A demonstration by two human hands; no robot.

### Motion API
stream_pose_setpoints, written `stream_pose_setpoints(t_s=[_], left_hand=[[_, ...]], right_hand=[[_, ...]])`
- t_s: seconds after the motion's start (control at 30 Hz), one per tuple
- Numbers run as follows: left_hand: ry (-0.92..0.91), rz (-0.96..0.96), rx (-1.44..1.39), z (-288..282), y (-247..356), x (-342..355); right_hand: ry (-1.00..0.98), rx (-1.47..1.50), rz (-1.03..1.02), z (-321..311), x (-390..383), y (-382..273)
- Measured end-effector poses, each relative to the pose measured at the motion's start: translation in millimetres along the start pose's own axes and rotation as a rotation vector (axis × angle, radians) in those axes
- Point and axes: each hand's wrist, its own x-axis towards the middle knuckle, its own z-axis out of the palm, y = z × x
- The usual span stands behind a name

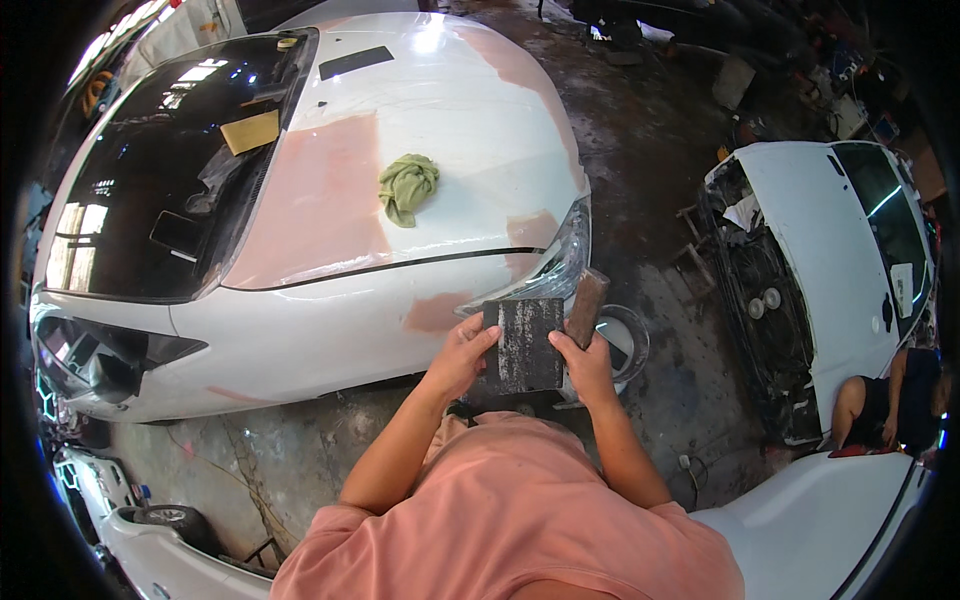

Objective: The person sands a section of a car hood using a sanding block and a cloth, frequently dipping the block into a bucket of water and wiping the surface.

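- The white car (300,320) fills the upper left, its front corner nearest the person. Its bodywork looks part-finished: filled areas show bare among the white.
- A second white car (818,245), its front stripped, stands well apart at the right.
- The hood (440,125) bears a broad pinkish patch (325,205) beside the windscreen (165,180), plus smaller ones along its front edge and near corner. They look spread and fairly level, so I judge the filling done there; how smooth they are I cannot tell. No white lies over any of them, so the surface is unfinished.
- The fender patch (437,313), close to the headlight (565,245), is just as bare.
- The bucket (645,345), with cloudy liquid inside, stands near that headlight.
- The left hand (463,352) pinches the left edge of the dark sheet (524,345), thumb on top.
- The right hand (587,362) grips the brown block (586,308), its thumb at the sheet's right edge.
- The dark sheet is between both hands, in front of the person, off the bodywork; pale streaks suggest use.
- The green cloth (408,188) lies crumpled on the hood, untouched.
- The brown block, narrowest of these, points up and away, beside the sheet.
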Motion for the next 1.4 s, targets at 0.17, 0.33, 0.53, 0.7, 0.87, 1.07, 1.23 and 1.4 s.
stream_pose_setpoints(t_s=[0.17,0.33,0.53,0.7,0.87,1.07,1.23,1.4], left_hand=[[0.112,-0.028,0.019,0.8,-9.4,5.8],[0.301,0.05,-0.011,18.3,-10.4,3.3],[0.343,0.235,-0.025,34.1,-9.5,9.1],[0.343,0.224,0.09,51.0,-7.8,-0.8],[0.329,0.309,0.077,61.5,-6.5,-4.3],[0.295,0.33,0.067,57.2,-14.9,-3.9],[0.247,0.42,-0.003,57.5,-9.7,-4.0],[0.335,0.482,0.054,26.9,10.2,-9.2]], right_hand=[[-0.025,-0.097,0.02,-3.4,2.2,-8.1],[0.102,-0.336,-0.408,1.0,11.6,-3.3],[-0.031,-0.523,-0.638,20.9,-4.0,-21.9],[0.025,-0.606,-0.763,34.3,-12.2,-9.9],[0.03,-0.585,-0.767,33.0,-13.5,-4.9],[0.015,-0.571,-0.825,32.4,-8.4,5.0],[-0.009,-0.564,-0.86,34.8,-2.0,7.6],[0.013,-0.561,-0.94,41.2,19.2,-37.7]])
